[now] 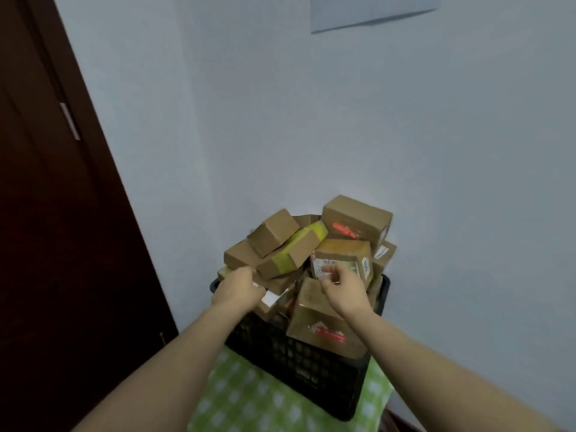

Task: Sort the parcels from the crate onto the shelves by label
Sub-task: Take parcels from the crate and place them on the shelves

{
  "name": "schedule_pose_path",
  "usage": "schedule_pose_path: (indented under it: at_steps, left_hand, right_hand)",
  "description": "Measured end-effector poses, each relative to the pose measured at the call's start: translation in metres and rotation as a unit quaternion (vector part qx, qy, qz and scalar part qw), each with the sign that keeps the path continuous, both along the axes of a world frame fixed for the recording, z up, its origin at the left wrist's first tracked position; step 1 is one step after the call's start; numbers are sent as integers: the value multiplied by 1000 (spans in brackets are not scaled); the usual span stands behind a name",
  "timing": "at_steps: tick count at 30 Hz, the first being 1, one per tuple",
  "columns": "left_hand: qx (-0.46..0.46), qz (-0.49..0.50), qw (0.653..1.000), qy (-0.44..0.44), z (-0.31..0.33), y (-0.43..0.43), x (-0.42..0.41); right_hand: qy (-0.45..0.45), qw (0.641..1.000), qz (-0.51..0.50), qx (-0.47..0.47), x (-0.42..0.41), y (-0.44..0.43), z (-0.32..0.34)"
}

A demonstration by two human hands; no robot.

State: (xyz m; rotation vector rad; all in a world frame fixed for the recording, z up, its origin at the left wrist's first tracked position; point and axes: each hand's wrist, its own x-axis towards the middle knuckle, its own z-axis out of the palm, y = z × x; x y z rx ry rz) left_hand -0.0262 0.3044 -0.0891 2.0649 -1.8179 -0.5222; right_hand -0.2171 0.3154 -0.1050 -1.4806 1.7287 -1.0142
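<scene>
A black plastic crate [299, 366] stands heaped with several brown cardboard parcels. One parcel has yellow tape [290, 254], another at the top right carries a red sticker [355, 222]. A parcel with a white printed label [343, 257] lies in the middle. My left hand [238, 289] reaches into the left side of the pile, fingers curled at the edge of a low parcel with a white label [269, 297]. My right hand [343, 289] hovers with curled fingers in front of the labelled middle parcel, above a large box with a red mark [321, 325]. No shelves are in view.
The crate rests on a surface with a green and white checked cloth [249, 397]. A pale wall stands right behind the pile. A dark wooden door [56, 213] fills the left side. A white sheet [371, 10] hangs high on the wall.
</scene>
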Motion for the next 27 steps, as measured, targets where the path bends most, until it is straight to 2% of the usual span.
schedule_pose_path:
  at_steps: [6,9,12,17,20,24,27]
  left_hand:
    - [-25,1,995,96,4,-94,14]
    - [-10,8,983,183,2,-135,19]
    - [27,25,979,201,-8,-168,18]
    - [80,26,960,267,-33,-209,21]
    - [94,-3,962,255,-40,-221,24]
    - [105,-52,963,244,-55,-227,23]
    - [109,-67,963,239,-61,-224,19]
  right_hand:
    - [-61,991,-42,110,36,-82,17]
    - [-101,980,-89,149,52,-112,16]
    - [-93,972,-111,186,62,-130,10]
    - [-8,981,-106,165,69,-140,13]
    - [68,984,-104,125,61,-139,31]
    - [197,970,-125,63,40,-130,64]
    - [242,959,-143,26,25,-119,83]
